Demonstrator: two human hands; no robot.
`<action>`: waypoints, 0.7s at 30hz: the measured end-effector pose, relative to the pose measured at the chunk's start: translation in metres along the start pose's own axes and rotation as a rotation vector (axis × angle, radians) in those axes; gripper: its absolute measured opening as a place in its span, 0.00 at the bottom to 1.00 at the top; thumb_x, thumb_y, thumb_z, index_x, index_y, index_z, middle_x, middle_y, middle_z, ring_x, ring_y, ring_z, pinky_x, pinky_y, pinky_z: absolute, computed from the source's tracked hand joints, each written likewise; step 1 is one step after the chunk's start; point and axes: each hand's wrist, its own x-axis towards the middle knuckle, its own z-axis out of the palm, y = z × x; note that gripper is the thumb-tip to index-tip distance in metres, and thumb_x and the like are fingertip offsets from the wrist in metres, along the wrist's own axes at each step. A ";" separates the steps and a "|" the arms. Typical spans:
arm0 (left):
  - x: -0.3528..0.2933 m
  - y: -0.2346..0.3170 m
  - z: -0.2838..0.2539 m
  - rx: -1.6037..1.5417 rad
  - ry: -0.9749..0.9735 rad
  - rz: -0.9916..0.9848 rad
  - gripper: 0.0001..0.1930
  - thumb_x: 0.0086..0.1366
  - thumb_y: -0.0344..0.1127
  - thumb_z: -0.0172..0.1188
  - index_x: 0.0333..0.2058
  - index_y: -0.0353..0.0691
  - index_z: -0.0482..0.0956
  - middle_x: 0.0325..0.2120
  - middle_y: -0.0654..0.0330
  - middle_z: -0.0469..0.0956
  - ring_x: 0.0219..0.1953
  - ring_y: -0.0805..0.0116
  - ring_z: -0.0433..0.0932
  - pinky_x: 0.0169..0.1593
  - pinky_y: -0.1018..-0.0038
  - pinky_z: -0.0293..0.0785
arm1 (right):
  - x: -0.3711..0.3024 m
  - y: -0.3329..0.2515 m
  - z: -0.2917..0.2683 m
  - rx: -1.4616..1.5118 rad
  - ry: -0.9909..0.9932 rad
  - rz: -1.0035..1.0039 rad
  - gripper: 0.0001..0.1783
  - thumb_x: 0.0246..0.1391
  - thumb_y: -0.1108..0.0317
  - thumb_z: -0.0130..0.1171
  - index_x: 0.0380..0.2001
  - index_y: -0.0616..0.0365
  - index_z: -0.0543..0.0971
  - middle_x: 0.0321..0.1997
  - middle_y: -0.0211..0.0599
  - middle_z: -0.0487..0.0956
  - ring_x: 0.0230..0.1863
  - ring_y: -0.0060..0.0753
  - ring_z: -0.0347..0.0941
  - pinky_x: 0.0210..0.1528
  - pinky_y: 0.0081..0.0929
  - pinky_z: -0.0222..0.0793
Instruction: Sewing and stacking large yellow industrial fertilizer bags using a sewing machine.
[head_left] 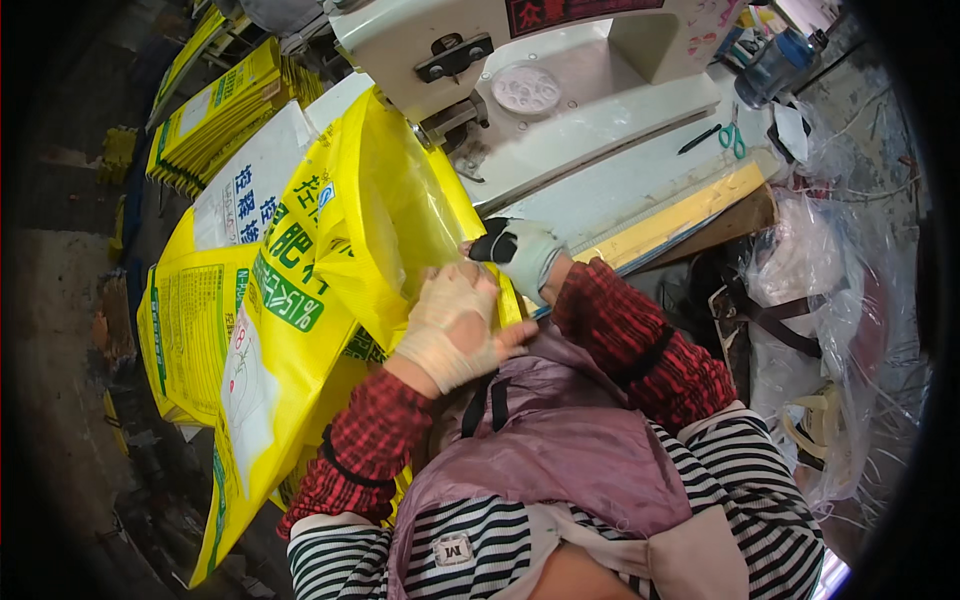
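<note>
A large yellow printed plastic sack (370, 190) hangs from the sewing machine (400, 65) down over the table's left side, its mouth partly spread. My left hand (450, 325), in a pale fingerless wrap, is closed on the sack's near edge, thumb to the right and fingers over the plastic. Just beyond it, my right hand (525, 255), in a pale glove with black-covered fingers, pinches the sack's right edge. The sack's upper end lies by the machine's needle area. Parts of both hands' fingers are hidden by the folds.
Stacked yellow sacks (225, 110) stand at the far left. Green-handled scissors (733, 138) and a black pen (698, 139) lie on the white table, near a clear bottle (780, 65). A yellow strip (680, 212) runs along the table's front. Clear plastic wrap (830, 260) fills the right side.
</note>
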 end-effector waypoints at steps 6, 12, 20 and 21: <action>-0.019 0.023 0.025 0.345 -0.416 0.218 0.09 0.51 0.45 0.59 0.25 0.47 0.81 0.23 0.60 0.80 0.29 0.64 0.78 0.40 0.64 0.62 | 0.009 0.035 0.025 -0.215 0.191 -0.121 0.20 0.50 0.50 0.56 0.37 0.55 0.78 0.31 0.54 0.77 0.34 0.53 0.74 0.37 0.40 0.68; 0.046 -0.011 0.001 0.383 -0.295 0.152 0.11 0.50 0.47 0.60 0.18 0.48 0.80 0.19 0.59 0.79 0.27 0.63 0.79 0.36 0.65 0.64 | 0.038 0.025 -0.005 -0.779 0.076 -0.428 0.16 0.47 0.55 0.54 0.30 0.57 0.80 0.32 0.51 0.79 0.35 0.55 0.76 0.37 0.42 0.72; 0.086 -0.126 -0.035 0.384 -0.084 -0.151 0.11 0.51 0.48 0.59 0.24 0.49 0.83 0.22 0.56 0.79 0.29 0.57 0.79 0.37 0.62 0.68 | 0.012 0.020 0.001 0.722 0.121 0.036 0.12 0.54 0.61 0.59 0.33 0.59 0.77 0.23 0.32 0.76 0.18 0.20 0.70 0.18 0.18 0.65; 0.086 -0.137 -0.035 0.387 -0.034 -0.256 0.11 0.51 0.47 0.59 0.23 0.48 0.83 0.21 0.55 0.79 0.28 0.57 0.79 0.36 0.61 0.70 | 0.011 0.017 0.001 0.708 0.097 0.042 0.11 0.53 0.62 0.59 0.33 0.59 0.77 0.22 0.32 0.75 0.18 0.20 0.70 0.18 0.18 0.65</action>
